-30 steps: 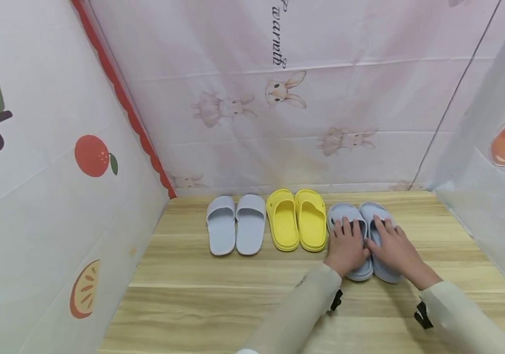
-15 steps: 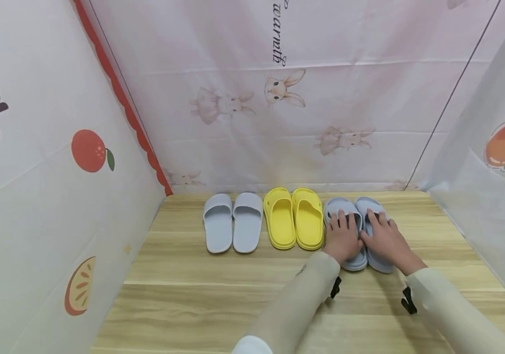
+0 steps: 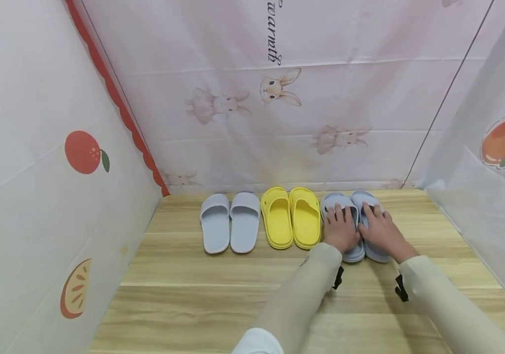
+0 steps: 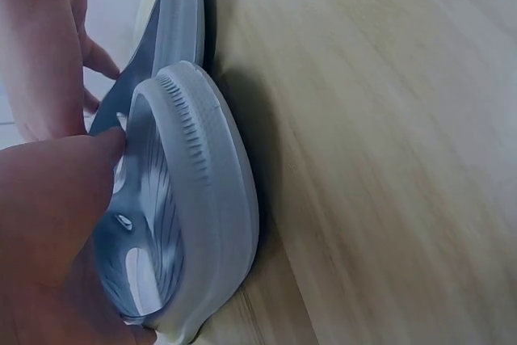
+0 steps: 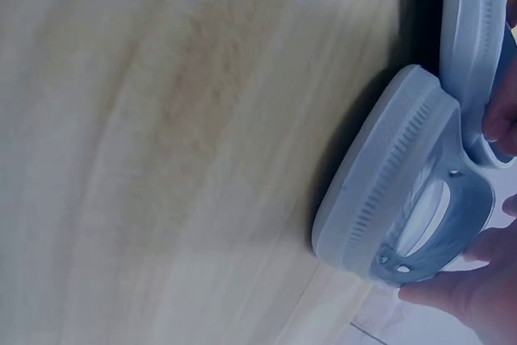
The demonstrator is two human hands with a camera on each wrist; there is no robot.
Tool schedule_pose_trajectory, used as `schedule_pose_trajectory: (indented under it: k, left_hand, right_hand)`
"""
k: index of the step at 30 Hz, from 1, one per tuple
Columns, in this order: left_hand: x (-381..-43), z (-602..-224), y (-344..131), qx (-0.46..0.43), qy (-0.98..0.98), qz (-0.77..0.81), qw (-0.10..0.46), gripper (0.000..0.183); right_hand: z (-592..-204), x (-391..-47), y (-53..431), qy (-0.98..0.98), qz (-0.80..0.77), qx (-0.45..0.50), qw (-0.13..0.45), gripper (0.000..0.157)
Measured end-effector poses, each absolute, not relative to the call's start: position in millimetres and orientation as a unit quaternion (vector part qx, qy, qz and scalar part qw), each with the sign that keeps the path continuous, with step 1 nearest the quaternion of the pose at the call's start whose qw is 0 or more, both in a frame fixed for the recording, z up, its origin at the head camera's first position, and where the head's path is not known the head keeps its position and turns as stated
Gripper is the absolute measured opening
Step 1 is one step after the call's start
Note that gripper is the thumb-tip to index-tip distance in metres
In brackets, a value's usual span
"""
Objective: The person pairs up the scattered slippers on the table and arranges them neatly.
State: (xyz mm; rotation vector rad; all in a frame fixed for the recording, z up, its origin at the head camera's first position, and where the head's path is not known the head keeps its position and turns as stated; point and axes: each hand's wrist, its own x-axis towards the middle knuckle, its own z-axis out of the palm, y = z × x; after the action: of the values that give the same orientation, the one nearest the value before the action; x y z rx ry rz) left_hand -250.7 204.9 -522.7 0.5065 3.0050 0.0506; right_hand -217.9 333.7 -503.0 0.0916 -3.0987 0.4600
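A pair of blue-grey slippers stands at the right end of a row on the wooden surface. My left hand [image 3: 341,230] holds the left blue-grey slipper [image 3: 336,200], its fingers over the upper and its thumb at the inner rim [image 4: 230,208]. The right blue-grey slipper [image 3: 365,198] is held by my right hand [image 3: 382,231], with fingertips at its outer side [image 5: 367,216] in the right wrist view. Both slippers lie side by side, toes toward the back wall. My palms hide much of their openings.
A yellow pair of slippers [image 3: 276,226] stands just left of the blue-grey pair. Further left are two pale grey slides [image 3: 217,231]. A pink rabbit-print sheet [image 3: 234,162] covers the back wall, and fruit-print sheets [image 3: 26,196] hang at both sides of the wooden surface [image 3: 181,305].
Both hands have pushed the blue-grey slippers forward toward the back wall, bringing them nearly level with the yellow pair. The other slippers stay where they were; the head view has shifted slightly.
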Motion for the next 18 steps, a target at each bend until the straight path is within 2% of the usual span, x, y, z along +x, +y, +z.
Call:
schedule_pose_trajectory:
  k: [18]
  left_hand:
    - [-261.4,-525.8,221.2,0.139,0.989,0.000,0.054,0.080]
  right_hand:
    - [-499.5,-232.8,348.0,-0.987,0.154,0.031,-0.016,0.073]
